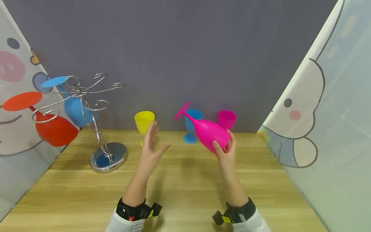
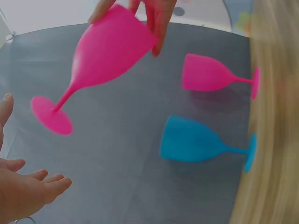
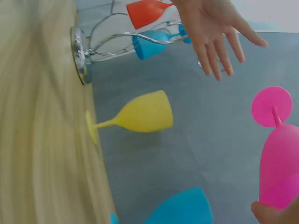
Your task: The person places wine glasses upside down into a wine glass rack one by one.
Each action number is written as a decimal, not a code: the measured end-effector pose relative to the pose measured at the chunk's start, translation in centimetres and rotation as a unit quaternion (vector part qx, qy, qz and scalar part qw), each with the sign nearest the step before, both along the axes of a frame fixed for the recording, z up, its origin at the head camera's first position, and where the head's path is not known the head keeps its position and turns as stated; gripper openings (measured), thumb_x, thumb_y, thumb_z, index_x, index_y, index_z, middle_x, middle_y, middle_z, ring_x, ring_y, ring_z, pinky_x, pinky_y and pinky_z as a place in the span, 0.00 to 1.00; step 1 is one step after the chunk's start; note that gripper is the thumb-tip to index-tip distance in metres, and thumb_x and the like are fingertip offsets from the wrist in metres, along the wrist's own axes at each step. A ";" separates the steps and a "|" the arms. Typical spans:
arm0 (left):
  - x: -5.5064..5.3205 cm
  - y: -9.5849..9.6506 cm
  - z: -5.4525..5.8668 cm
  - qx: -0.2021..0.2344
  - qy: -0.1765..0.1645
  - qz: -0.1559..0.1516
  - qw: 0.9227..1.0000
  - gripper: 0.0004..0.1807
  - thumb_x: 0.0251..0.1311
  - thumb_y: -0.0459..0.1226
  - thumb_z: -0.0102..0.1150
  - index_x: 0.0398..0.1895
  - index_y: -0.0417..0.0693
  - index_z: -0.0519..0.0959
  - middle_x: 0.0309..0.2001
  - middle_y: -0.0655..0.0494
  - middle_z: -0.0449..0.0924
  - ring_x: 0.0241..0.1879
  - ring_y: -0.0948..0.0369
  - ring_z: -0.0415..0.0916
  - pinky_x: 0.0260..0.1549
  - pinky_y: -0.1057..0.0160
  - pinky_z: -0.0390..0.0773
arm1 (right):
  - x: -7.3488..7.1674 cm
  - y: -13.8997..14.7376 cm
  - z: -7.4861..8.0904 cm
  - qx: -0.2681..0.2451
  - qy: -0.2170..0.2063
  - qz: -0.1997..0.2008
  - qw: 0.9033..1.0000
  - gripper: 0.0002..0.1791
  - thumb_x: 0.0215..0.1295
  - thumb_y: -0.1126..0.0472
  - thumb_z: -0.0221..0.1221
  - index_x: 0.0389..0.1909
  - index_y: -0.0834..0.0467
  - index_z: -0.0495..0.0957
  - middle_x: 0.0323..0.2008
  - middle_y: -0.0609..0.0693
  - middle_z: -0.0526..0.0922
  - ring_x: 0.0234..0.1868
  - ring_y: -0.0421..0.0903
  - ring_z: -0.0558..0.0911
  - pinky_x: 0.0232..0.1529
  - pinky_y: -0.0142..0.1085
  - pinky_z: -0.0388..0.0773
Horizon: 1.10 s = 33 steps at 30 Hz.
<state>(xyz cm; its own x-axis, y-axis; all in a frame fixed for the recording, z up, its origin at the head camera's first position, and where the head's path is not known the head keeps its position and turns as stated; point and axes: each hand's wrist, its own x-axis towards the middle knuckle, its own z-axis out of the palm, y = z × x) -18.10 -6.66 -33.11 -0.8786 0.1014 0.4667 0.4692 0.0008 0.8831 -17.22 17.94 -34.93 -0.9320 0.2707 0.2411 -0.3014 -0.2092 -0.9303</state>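
Note:
A pink wine glass (image 1: 210, 133) is held by its bowl near the rim in my right hand (image 1: 226, 149). It is tilted, its foot up and to the left, above the table. My left hand (image 1: 150, 145) hovers apart from it with fingers extended and thumb spread; the right wrist view also shows this left hand (image 3: 215, 35) with nothing in it. Behind my left hand, a yellow wine glass (image 1: 144, 120) stands upright. Partly hidden behind the held glass are a blue wine glass (image 1: 190, 138) and a second pink wine glass (image 1: 226, 118), both upright.
At the left stands a chrome stemware rack (image 1: 108, 158) with curled wire arms. A red wine glass (image 1: 56, 130) and a blue wine glass (image 1: 74, 109) hang upside down from it. A grey panel (image 1: 185, 58) closes off the table's (image 1: 185, 187) back, and printed panels flank both sides.

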 end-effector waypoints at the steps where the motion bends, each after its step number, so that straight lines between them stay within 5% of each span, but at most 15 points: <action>1: -0.1 0.2 -0.1 -0.004 0.001 -0.003 1.000 0.48 0.61 0.30 0.61 0.78 0.53 0.43 0.77 0.59 0.44 0.76 0.54 0.46 0.74 0.48 0.49 | 0.0 -0.2 0.0 -0.008 0.000 0.004 1.000 0.35 0.69 0.63 0.54 0.72 0.48 0.49 0.62 0.49 0.65 0.59 0.45 0.71 0.52 0.26 0.78; 18: -1.0 2.5 -2.2 -0.036 -0.051 -0.050 0.997 0.49 0.60 0.35 0.64 0.77 0.45 0.43 0.77 0.49 0.43 0.75 0.48 0.45 0.73 0.44 0.49 | 0.4 -2.4 -1.5 -0.047 -0.065 0.081 0.993 0.31 0.70 0.58 0.52 0.70 0.54 0.53 0.58 0.49 0.67 0.51 0.41 0.77 0.47 0.28 0.80; 33: -0.5 3.7 -2.3 -0.029 -0.061 -0.085 0.994 0.52 0.58 0.40 0.66 0.77 0.47 0.41 0.77 0.46 0.43 0.74 0.42 0.49 0.70 0.44 0.57 | 1.0 -3.9 -2.3 -0.055 -0.086 0.148 0.984 0.31 0.73 0.54 0.48 0.70 0.62 0.50 0.50 0.47 0.71 0.44 0.36 0.80 0.44 0.28 0.81</action>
